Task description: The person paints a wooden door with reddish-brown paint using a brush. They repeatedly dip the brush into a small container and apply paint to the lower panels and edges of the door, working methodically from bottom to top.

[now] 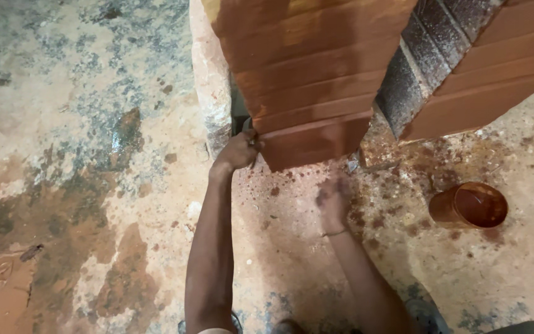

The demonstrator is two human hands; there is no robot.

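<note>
My left hand (pixel 239 150) is closed around a small tool, seemingly a brush (pixel 247 125), and presses it against the lower left edge of a red-brown painted pillar (pixel 310 74) with horizontal grooves. My right hand (pixel 334 196), smeared with dark paint and blurred, rests fingers-down on the spattered concrete floor (pixel 94 185) just below the pillar's bottom corner and holds nothing. A round red-brown cup of paint (pixel 471 205) stands on the floor to the right of that hand.
A pale unpainted stone edge (pixel 210 80) runs beside the pillar on the left. Right of the pillar are bare grey bricks (pixel 415 68) and another painted section (pixel 502 74). Paint drips speckle the floor; my feet (pixel 288 325) show at the bottom.
</note>
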